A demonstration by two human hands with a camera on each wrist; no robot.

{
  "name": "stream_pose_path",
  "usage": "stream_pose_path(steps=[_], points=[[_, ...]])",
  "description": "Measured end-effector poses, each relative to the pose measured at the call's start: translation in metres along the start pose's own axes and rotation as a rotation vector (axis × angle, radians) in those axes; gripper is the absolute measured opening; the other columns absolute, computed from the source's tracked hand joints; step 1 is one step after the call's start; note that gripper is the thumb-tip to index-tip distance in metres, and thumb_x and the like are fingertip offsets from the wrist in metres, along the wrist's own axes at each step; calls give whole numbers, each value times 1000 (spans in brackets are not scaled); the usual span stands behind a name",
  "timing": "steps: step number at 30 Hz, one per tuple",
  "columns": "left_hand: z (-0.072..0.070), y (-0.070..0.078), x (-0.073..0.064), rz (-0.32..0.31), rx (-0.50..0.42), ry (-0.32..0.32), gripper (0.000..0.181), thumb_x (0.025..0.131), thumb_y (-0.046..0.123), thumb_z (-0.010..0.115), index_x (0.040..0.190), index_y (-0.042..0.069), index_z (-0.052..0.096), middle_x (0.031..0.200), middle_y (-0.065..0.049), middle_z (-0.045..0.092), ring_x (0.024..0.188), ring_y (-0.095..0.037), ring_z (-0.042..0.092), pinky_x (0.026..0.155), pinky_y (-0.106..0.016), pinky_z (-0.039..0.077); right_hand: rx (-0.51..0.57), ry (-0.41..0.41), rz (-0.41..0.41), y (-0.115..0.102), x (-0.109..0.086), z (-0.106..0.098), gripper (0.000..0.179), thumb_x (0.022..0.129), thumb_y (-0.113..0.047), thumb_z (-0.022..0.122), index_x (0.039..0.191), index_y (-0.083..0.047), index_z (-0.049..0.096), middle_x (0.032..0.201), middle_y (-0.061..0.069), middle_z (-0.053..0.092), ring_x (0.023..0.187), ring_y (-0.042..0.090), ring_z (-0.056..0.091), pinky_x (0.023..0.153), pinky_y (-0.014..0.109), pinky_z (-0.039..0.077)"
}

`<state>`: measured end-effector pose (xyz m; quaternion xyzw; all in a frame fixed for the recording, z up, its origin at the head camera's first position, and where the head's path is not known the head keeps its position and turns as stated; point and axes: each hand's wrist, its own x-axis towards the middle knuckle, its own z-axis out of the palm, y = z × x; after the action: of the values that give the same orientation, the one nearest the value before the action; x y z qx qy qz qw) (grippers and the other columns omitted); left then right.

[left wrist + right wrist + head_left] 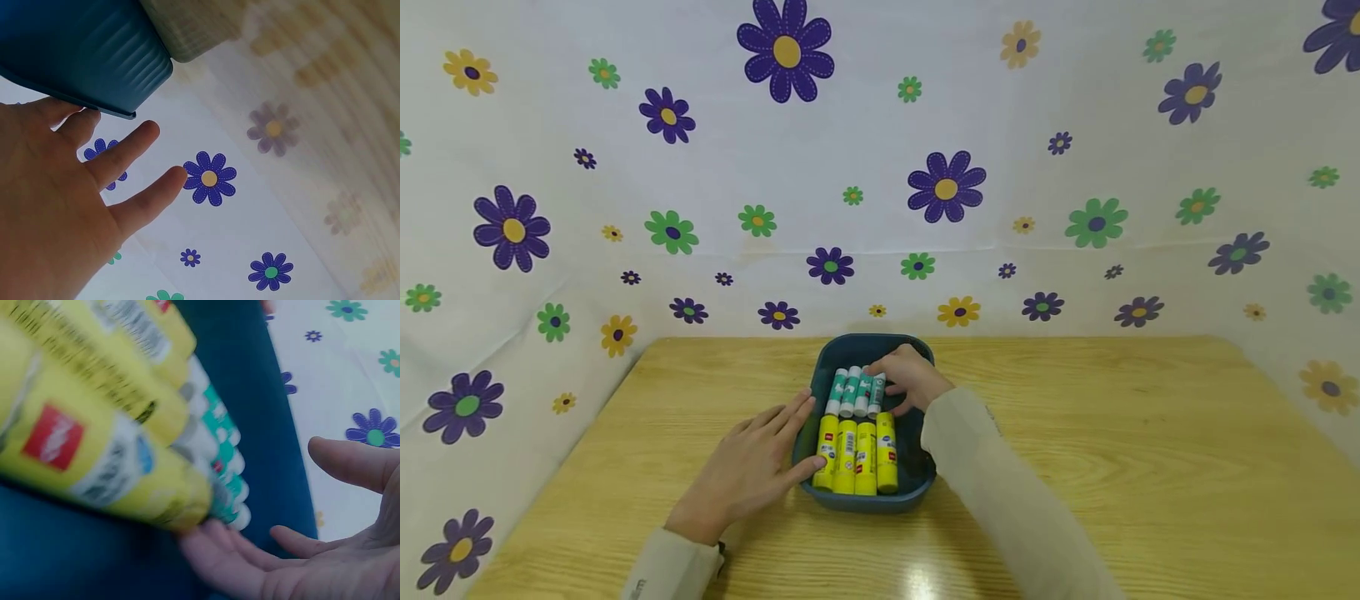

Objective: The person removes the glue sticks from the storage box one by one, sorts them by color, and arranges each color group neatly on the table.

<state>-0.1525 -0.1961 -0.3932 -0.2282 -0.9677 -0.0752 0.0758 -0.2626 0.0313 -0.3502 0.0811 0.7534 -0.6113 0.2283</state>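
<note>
A dark blue plastic basket [868, 503] stands on the table with two rows of glue sticks lying side by side in it. Several thick yellow glue sticks [846, 458] fill the near row. Beyond them lie several thinner white-and-green glue sticks [852, 392]. My left hand [752, 458] rests against the basket's left rim, fingers extended and spread. Inside the basket, my right hand [913, 379] reaches over the right end of the white-and-green row. In the right wrist view, its fingertips touch the ends of the rightmost sticks, while the thumb stands apart from them.
The wooden table [1075, 442] extends to both sides of the basket. A white cloth [865, 150] printed with purple, green and yellow flowers hangs behind the table and along its sides. Bare basket floor [913, 450] shows right of the yellow row.
</note>
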Motion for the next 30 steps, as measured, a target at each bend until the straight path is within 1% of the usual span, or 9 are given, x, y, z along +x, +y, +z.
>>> stream_pose_path(steps=[3,6,8,12,16,21,23,25,30], points=[[-1,1,1,6,4,1,78,101,59,50,158,7,37,163,-7,34,136,-37,49,104,-60,44,-2,7,-11,7,4,0,56,98,-9,65,146,4,41,149,23,43,130,44,49,98,62,49],[-2,1,2,5,0,-1,78,101,58,51,158,6,37,163,-8,34,136,-38,48,104,-61,44,1,-12,-44,12,7,-2,64,97,-5,65,153,3,34,151,25,42,130,43,50,99,61,48],[-2,1,2,2,-4,-8,79,101,58,51,158,6,36,163,-9,34,137,-39,48,105,-61,43,-13,-21,-66,15,7,-1,67,95,-2,65,154,2,34,149,25,44,129,43,51,99,61,48],[-2,0,2,-5,-19,-13,79,101,57,52,158,6,35,163,-9,32,137,-39,46,106,-62,41,-73,-17,-101,18,7,1,64,91,2,67,150,0,41,139,24,52,120,40,57,96,58,52],[-1,0,2,-9,-25,-16,79,101,57,51,159,7,34,164,-9,32,138,-39,46,106,-62,41,-125,-7,-114,20,8,4,61,87,4,72,143,1,49,124,21,59,109,36,61,91,53,55],[-1,0,1,-11,-30,-26,79,101,57,50,159,6,34,164,-9,32,138,-41,46,106,-62,41,-163,-18,-105,22,10,7,62,83,6,77,139,3,50,112,18,62,98,32,63,87,47,57],[-1,1,1,-8,-38,-33,78,101,57,51,159,6,34,164,-10,31,138,-41,46,106,-62,41,-159,-28,-107,23,10,6,62,82,8,77,138,3,50,110,18,63,94,31,64,85,45,58],[-1,1,1,-5,-46,-38,78,102,57,51,159,6,34,164,-10,31,138,-41,45,106,-62,41,-127,-44,-118,24,10,5,62,82,11,75,137,3,50,109,19,62,92,30,65,83,45,59],[-1,1,0,-5,-44,-35,78,102,55,52,158,5,34,164,-10,30,140,-40,42,108,-62,40,33,-89,-198,21,8,0,60,86,11,70,141,3,47,114,23,60,89,30,67,83,45,60]])
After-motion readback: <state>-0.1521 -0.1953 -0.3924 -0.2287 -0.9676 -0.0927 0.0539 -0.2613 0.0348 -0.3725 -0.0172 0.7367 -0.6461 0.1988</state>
